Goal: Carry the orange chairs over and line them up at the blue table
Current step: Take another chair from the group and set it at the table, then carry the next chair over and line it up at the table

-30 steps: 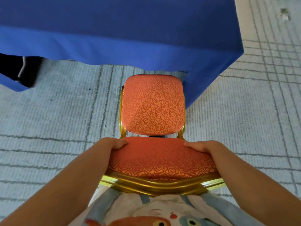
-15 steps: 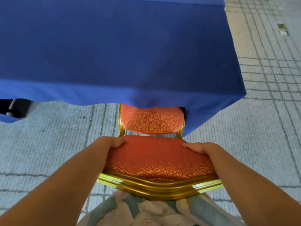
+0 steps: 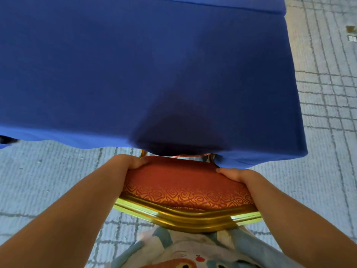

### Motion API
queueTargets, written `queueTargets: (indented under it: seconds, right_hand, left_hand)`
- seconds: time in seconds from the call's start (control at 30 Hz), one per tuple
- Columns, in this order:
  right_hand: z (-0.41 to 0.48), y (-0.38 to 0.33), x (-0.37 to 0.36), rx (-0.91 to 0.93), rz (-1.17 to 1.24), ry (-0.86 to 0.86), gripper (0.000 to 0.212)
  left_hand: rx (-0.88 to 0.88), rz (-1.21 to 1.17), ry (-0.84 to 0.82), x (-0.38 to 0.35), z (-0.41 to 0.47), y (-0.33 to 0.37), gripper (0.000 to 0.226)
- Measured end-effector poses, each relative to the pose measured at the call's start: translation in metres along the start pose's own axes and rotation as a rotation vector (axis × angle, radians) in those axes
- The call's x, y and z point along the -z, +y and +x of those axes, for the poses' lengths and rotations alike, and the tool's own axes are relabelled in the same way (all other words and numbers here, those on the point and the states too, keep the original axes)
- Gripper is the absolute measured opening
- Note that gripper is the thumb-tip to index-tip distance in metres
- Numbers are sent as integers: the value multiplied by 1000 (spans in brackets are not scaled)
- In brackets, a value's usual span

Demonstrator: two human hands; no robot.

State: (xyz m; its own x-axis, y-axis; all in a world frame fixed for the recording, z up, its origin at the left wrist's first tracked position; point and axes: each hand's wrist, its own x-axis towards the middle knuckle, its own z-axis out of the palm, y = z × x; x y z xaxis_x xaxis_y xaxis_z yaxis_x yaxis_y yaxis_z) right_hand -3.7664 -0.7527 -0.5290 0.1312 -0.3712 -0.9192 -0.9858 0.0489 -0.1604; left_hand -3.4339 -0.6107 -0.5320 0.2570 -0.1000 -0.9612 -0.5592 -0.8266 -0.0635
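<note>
Head view, looking down over the chair's back. Chair (image 3: 185, 186) stood hard against the near edge of the table (image 3: 135, 64), close to its right corner. We saw its backrest from above and behind. The seat lay almost wholly hidden beneath the hanging blue cloth (image 3: 270, 151), only a thin orange sliver showing. Whether the legs were down on the carpet (image 3: 48, 171) we could not tell.

Left hand (image 3: 127, 162) gripped the backrest's left upper corner, thumb laid over the padding, the other fingers out of sight round the side. Right hand (image 3: 233, 174) gripped the right upper corner likewise, thumb on top. Both forearms reached out from a printed shirt (image 3: 183, 252) at the bottom of the view.

Handling, as we judged it:
- Padding looked soft and the patterned fabric fairly grippy, so it would dent under the thumbs but not slip.
- Gold frame (image 3: 183, 215) looked like stiff metal tube, smooth and slicker than the fabric.
- We reckoned the chair moderately heavy, a two-hand load, sturdy rather than fragile.
- Best hold seemed the backrest's two corners, as taken, with fingers hooked behind onto the frame.
- For a lift, one hand lower near the seat would likely balance it better.
- Loose cloth could drag or bunch on the seat if the chair were shoved further in.
</note>
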Motion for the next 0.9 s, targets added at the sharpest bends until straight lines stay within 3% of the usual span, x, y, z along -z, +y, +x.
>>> queueTargets:
  seconds: [0.13, 0.3, 0.4, 0.5, 0.57, 0.67, 0.77, 0.9]
  right_hand:
    - [20, -1, 13, 41, -76, -80, 77]
    - [4, -21, 15, 47, -132, -68, 61]
    - [17, -15, 12, 11, -137, -83, 81]
    - [21, -18, 6, -17, -151, -30, 98]
    - [-19, -44, 3, -7, -185, 19, 89]
    - [-55, -73, -1, 74, -198, 105, 56]
    - [-85, -96, -6, 199, -74, 173, 38]
    - [-131, -123, -20, 329, 42, 294, 39]
  left_hand:
    - [-15, 75, 34, 11, -4, 6, 83]
    - [-5, 149, 36, 20, -15, 5, 85]
    - [-17, 146, 63, 15, -24, 3, 91]
    - [-39, 149, 104, 11, -42, 3, 80]
    - [-80, 121, 154, 8, -64, 6, 68]
    - [-144, 69, 268, 3, -88, 6, 59]
    - [-216, 25, 417, -4, -104, -5, 65]
    - [-239, -59, 647, -11, -140, -21, 45]
